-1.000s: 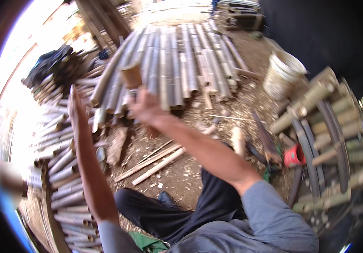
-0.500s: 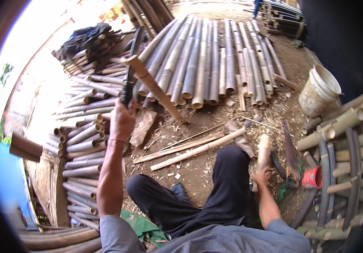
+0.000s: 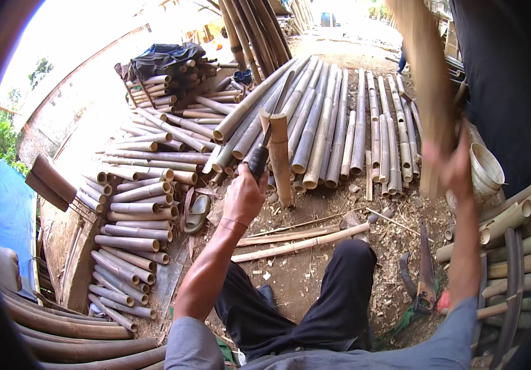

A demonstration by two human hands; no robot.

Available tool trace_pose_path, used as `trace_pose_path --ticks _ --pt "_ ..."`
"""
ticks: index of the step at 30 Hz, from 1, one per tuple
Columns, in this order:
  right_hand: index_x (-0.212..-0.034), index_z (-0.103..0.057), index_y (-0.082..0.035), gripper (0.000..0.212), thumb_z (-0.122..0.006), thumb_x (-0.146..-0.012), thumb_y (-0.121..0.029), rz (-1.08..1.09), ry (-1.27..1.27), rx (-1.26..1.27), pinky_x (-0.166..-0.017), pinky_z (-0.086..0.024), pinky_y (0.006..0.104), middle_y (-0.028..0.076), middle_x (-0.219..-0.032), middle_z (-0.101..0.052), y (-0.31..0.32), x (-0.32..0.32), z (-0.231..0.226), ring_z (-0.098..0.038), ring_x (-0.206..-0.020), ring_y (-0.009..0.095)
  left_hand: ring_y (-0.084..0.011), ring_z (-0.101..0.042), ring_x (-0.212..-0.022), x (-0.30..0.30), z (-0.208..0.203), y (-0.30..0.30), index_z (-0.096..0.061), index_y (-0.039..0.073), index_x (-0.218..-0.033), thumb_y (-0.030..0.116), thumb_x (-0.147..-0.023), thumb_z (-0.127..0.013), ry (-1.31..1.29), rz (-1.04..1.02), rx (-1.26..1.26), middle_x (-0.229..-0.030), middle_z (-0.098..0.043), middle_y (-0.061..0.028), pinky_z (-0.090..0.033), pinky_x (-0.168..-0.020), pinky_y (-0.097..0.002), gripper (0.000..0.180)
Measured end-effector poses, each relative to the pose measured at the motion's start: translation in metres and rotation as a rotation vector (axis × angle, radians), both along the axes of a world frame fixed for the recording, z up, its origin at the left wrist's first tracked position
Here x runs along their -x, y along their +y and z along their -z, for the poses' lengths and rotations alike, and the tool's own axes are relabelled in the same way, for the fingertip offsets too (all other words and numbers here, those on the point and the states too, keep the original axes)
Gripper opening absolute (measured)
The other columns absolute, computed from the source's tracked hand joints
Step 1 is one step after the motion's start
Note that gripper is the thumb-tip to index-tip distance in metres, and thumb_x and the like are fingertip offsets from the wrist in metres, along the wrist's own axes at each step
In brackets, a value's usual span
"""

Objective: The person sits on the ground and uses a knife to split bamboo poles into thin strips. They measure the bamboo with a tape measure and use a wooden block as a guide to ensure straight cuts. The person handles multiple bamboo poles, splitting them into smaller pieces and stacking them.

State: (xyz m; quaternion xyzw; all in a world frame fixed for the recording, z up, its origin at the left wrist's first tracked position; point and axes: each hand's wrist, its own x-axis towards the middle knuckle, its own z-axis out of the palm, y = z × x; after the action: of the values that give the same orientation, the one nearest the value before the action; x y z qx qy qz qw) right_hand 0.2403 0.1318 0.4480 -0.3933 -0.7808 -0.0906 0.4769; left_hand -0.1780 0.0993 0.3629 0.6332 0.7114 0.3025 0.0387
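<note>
My left hand (image 3: 244, 196) is closed around the black handle of a machete (image 3: 258, 160). Its long blade points away from me and lies across the top end of a short bamboo section (image 3: 282, 163), which stands nearly upright on the ground. Raised high on the right, my right hand (image 3: 453, 165) grips a thick pale wooden club (image 3: 423, 74). Motion smears both the club and the fingers around it. The club is well apart from the blade.
Long bamboo poles (image 3: 322, 132) lie side by side ahead. Cut bamboo is stacked at left (image 3: 132, 231). To the right are a handsaw (image 3: 426, 277), a curved blade (image 3: 408, 274), a dirty white bucket (image 3: 486, 166) and more bamboo (image 3: 518, 271). Bamboo strips (image 3: 302, 242) lie before my knees.
My right hand has lifted the club from beside my right knee to high on the right. The bamboo section, leaning before, now stands nearly upright, with the machete blade across its top.
</note>
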Motion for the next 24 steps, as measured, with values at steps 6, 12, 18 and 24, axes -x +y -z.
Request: trace_pose_path --ticks 6,12,18,24 --pt "-0.146 -0.025 -0.001 0.078 -0.068 -0.084 -0.019 0.046 0.129 -0.895 -0.097 -0.049 0.0370 0.018 -0.132 -0.051 0.036 0.080 -0.189 -0.057 -0.115 0.026 -0.0491 -0.063 -0.076 -0.036 -0.008 0.007 -0.044 -0.002 -0.101 0.038 -0.095 -0.057 -0.090 0.085 -0.060 -0.078 -0.063 -0.0305 -0.049 -0.065 -0.0556 0.042" --pt "-0.154 -0.007 -0.005 0.104 -0.073 -0.075 -0.015 -0.062 -0.232 0.942 -0.098 -0.050 0.0450 0.021 -0.140 -0.044 0.052 0.170 -0.028 -0.057 -0.113 0.032 -0.0478 -0.066 -0.076 -0.001 -0.012 -0.028 -0.050 -0.004 -0.099 0.036 -0.093 -0.060 -0.082 0.070 0.077 -0.082 -0.066 -0.0311 -0.052 -0.063 -0.0534 0.041" --pt "-0.140 -0.025 -0.008 0.079 -0.072 -0.078 -0.021 -0.146 -0.187 0.230 -0.093 -0.046 0.0405 0.021 -0.120 -0.056 0.027 0.165 -0.157 -0.060 -0.101 0.026 -0.0475 -0.065 -0.074 0.018 -0.008 -0.031 -0.045 -0.001 -0.100 0.036 -0.092 -0.060 0.029 0.006 0.040 -0.079 -0.065 -0.0289 -0.050 -0.068 -0.0562 0.040" --pt "-0.114 -0.050 -0.003 0.037 -0.067 -0.082 -0.013 -0.109 0.288 -0.723 -0.073 -0.050 0.0345 0.014 -0.088 -0.065 0.085 0.137 -0.144 -0.063 -0.076 0.020 -0.0460 -0.066 -0.071 0.004 0.009 -0.012 -0.046 0.000 -0.099 0.038 -0.095 -0.057 -0.025 0.028 0.032 -0.075 -0.066 -0.0266 -0.052 -0.062 -0.0539 0.040"
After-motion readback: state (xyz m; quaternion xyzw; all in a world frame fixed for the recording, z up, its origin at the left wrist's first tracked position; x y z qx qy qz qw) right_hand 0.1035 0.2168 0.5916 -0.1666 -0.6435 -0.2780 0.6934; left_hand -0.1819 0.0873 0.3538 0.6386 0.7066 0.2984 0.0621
